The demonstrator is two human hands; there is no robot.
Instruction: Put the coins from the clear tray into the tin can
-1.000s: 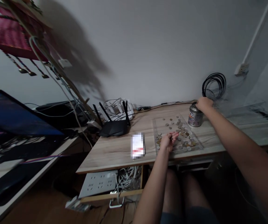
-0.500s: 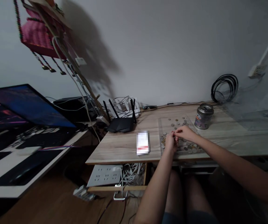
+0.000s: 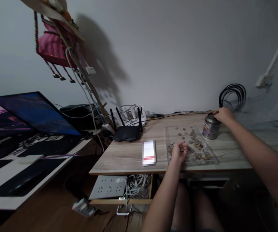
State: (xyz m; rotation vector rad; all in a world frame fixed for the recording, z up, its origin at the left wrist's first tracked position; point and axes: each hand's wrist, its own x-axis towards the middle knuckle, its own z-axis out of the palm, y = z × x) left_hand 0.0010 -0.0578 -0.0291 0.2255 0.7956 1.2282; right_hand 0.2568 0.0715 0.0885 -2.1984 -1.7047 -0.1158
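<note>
Right hand (image 3: pixel 222 114) sits on top of the tin can (image 3: pixel 211 127), right of frame center, grip unclear. Left hand (image 3: pixel 179 152), fingers curled, rests over coins (image 3: pixel 194 145) on the clear tray (image 3: pixel 169 133); can't tell if it's holding any.

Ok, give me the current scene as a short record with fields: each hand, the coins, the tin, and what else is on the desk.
left hand: over the near left part of the clear tray, fingers curled, among the coins; grip unclear
right hand: on top of the tin, at its lid
tin: upright on the desk, just beyond the tray's far right corner
coins: scattered loose across the tray
desk: light wood
router: black, far left of the desk
phone: flat, left of the tray
cable coil: black, against the wall behind the tin
</note>
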